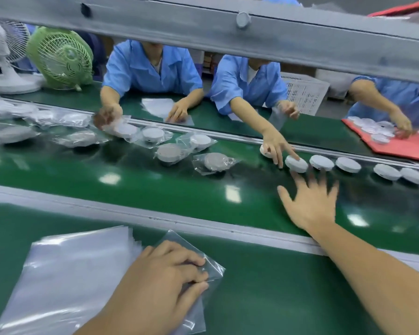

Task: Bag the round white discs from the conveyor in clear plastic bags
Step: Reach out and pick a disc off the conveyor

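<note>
The right hand (310,201) is stretched out over the conveyor belt (131,187). Its fingers are straight and spread wide, and it holds nothing. The fingertips are just beside the nearest disc (296,164), on the far side of the belt. The hand is blurry, so I cannot tell if a fingertip touches that disc.

The left hand (160,279) is on the near side of the belt, over the green table. Its fingers are bent, and with the thumb they pinch a clear bag (211,269) that lies flat. Much of this bag is hidden under the hand. A stack of bags (70,274) lies just beside it, with its bottom corner cut off by the edge of the view.

More white discs (348,164) sit in a row along the far side of the belt, with no bags on them. Another worker's hand (275,146) comes from across the belt, and one finger touches the nearest disc. That hand half hides one more disc. Bagged discs (203,151) lie farther along the belt. The ones at the far left end are too blurry to count.

A grey beam (203,27) above the belt hides the workers' heads. A red tray (402,151) past the belt holds more discs, but a hand covers some.
</note>
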Available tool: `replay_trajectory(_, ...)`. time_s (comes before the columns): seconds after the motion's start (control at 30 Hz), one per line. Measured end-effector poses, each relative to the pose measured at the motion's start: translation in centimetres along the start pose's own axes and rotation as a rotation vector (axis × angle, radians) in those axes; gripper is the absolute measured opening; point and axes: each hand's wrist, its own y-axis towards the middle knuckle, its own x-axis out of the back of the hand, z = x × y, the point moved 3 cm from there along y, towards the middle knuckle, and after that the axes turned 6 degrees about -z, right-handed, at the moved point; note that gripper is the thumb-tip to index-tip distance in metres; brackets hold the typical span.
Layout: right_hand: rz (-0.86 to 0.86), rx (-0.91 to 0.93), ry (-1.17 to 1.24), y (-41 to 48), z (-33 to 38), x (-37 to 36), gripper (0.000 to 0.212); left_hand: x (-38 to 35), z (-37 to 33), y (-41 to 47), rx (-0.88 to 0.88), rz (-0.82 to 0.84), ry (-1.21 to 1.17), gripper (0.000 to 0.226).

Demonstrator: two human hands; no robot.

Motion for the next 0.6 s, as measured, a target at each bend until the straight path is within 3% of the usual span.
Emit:
replay_trajectory(0.03, 0.007, -0.157, -0.050, 0.1, -3.9, -0.1, 0.090, 0.0, 0.0, 0.0, 0.002, 0.002, -0.003, 0.025)
replay_trajectory(0.13, 0.272, -0.532, -0.122, -0.9, -16.0, -1.3, 0.131, -0.1, 0.1, 0.0, 0.013, 0.012, -0.011, 0.025)
replay_trajectory(0.2, 0.426, -0.576, -0.094, -1.6, -20.3, -1.1, 0.142, -0.3, 0.3, 0.0, 0.011, 0.015, 0.003, 0.025)
replay_trajectory(0.23, 0.407, -0.556, -0.097, -1.4, -20.8, -0.9, 0.141, -0.3, 0.3, 0.0, 0.012, 0.014, 0.007, 0.025)
replay_trajectory(0.37, 0.135, -0.385, -0.089, 0.2, -13.1, 0.5, 0.111, -0.3, 0.1, 0.1, 0.006, 0.007, 0.009, 0.027)
replay_trajectory(0.5, 0.159, -0.019, 0.031, 0.8, 1.9, 0.0, 0.090, -0.1, -0.1, 0.2, 0.000, 0.003, 0.005, 0.028)
replay_trajectory(0.6, 0.422, 0.188, 0.079, -0.4, 9.8, -1.8, 0.096, 0.1, -0.3, 0.2, -0.004, 0.011, -0.007, 0.027)
